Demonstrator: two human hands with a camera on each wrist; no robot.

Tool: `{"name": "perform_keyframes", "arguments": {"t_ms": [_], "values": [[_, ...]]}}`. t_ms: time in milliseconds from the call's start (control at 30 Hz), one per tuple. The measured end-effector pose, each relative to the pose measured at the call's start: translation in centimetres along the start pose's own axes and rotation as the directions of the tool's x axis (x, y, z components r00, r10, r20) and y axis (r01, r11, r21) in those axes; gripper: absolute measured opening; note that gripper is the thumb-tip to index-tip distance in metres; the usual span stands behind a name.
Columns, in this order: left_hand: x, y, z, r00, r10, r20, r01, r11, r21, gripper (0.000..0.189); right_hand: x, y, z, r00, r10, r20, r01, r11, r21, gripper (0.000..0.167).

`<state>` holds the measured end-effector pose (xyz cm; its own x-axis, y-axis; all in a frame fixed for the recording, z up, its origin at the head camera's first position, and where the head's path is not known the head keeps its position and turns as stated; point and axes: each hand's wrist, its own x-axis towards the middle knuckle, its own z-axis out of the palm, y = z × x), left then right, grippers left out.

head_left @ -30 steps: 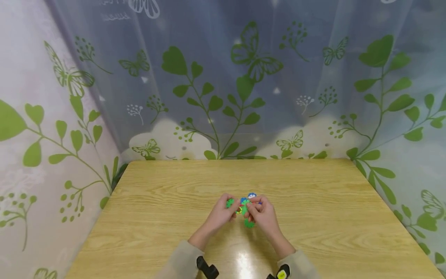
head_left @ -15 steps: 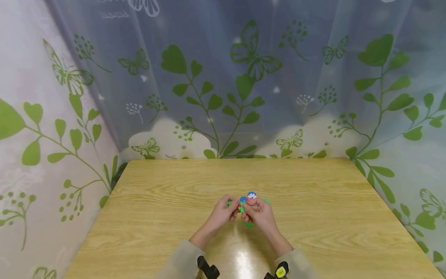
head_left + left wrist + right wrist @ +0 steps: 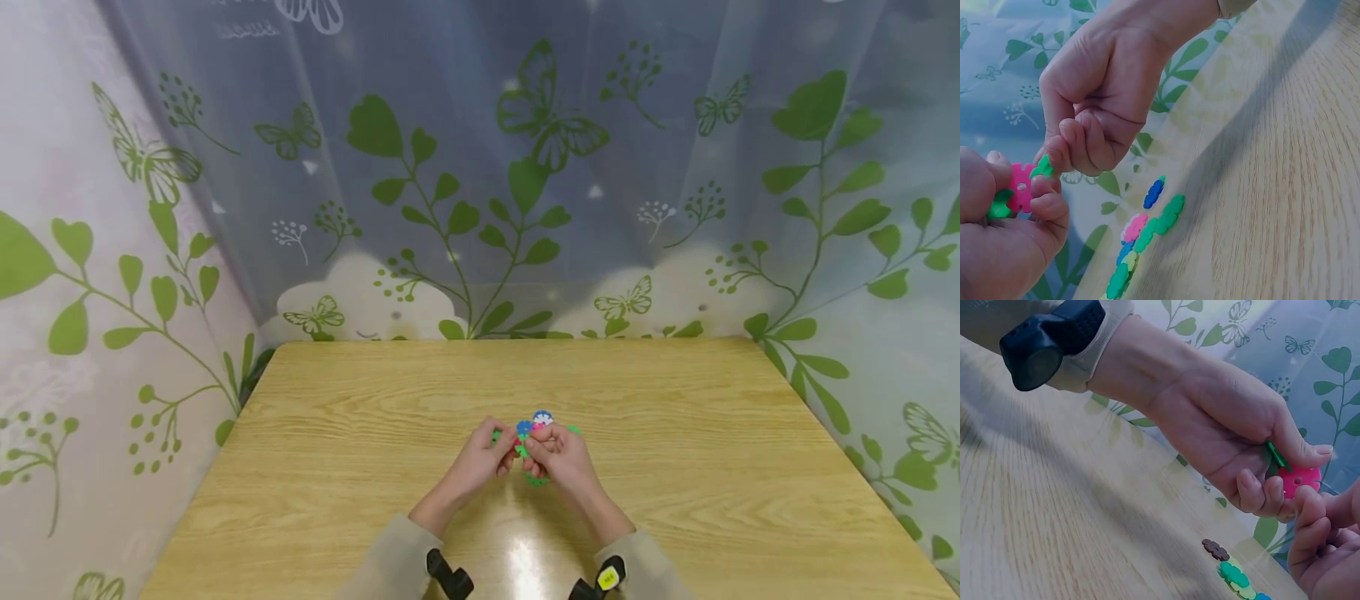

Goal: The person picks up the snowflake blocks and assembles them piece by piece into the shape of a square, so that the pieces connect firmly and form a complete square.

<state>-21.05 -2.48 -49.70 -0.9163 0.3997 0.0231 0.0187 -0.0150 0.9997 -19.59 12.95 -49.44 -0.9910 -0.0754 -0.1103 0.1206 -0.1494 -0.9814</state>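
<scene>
Both hands meet over the table, working on plastic snowflake building discs. My left hand (image 3: 482, 448) pinches a pink disc (image 3: 1021, 187) with a green disc (image 3: 1000, 205) beside it, partly covered by the fingers. Opposite it, my right hand (image 3: 558, 450) has thumb and fingers pinched on a small green disc (image 3: 1042, 167) that meets the pink one's edge. In the right wrist view the pink disc (image 3: 1300, 480) stands between the two hands' fingertips, with a green disc (image 3: 1279, 455) edge-on at the left palm.
Several loose discs lie under the hands on the wooden table (image 3: 375, 400): a blue disc (image 3: 1154, 192), a green disc (image 3: 1170, 214), a pink disc (image 3: 1136, 227) and a brown disc (image 3: 1215, 549). A patterned curtain (image 3: 450, 167) rises behind the table.
The right hand has turned slightly and drawn closer to the left; the green disc between them shows less. The yellow disc seen earlier is now covered. Over the last half second the hands barely move.
</scene>
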Motion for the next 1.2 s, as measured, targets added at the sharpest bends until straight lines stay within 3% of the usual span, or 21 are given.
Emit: {"name": "perform_keyframes", "arguments": {"t_ms": [300,700,833,1000,1200], "values": [[0.2,0.6,-0.8,0.999,-0.045,-0.005,0.045,0.999,-0.002,0.030,0.0,-0.2,-0.1,0.999,0.009,0.046,-0.011,0.999,0.030,0.013],[0.0,1.4,-2.0,0.996,-0.077,0.049,0.080,0.994,-0.069,0.045,-0.3,-0.1,-0.7,0.997,-0.009,0.082,0.005,0.999,0.040,0.032],[0.0,1.5,-2.1,0.994,-0.092,0.056,0.095,0.994,-0.046,0.042,-0.3,-0.2,-0.7,0.995,-0.013,0.101,0.009,0.999,0.034,0.035],[0.0,1.5,-2.1,0.994,-0.096,0.056,0.097,0.995,-0.013,0.035,-0.2,-0.1,-0.7,0.992,-0.015,0.123,0.010,0.999,0.037,0.026],[0.0,1.3,-2.0,0.995,-0.089,0.034,0.090,0.995,-0.043,0.034,-0.1,0.1,-0.6,0.993,-0.009,0.120,0.003,0.999,0.044,0.027]]}}
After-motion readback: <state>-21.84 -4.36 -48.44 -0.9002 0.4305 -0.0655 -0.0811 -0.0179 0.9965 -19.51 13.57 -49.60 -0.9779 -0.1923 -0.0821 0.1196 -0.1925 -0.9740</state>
